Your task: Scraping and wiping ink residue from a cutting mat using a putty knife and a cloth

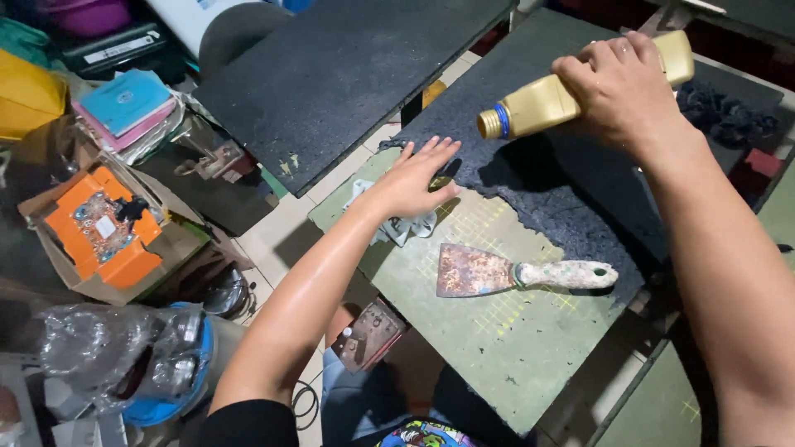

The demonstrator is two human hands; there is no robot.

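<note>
My right hand point(625, 87) grips a gold plastic bottle point(538, 103) with a blue neck ring, tipped on its side with its open mouth pointing left over a black rough layer point(571, 182) on a green board point(497, 339). My left hand point(414, 178) lies flat, fingers spread, on a pale cloth point(396, 230) at the edge of the black layer. A rusty putty knife point(513, 271) with a paint-spattered handle rests on the bare green part of the board, just below my left hand.
A second black-topped board point(348, 74) stands at the upper left. Cluttered floor at left holds an orange box point(99, 232), coloured booklets point(128, 103), clear plastic bags point(108, 348) and a blue bucket point(178, 389). Dark scraps point(729, 116) lie at the far right.
</note>
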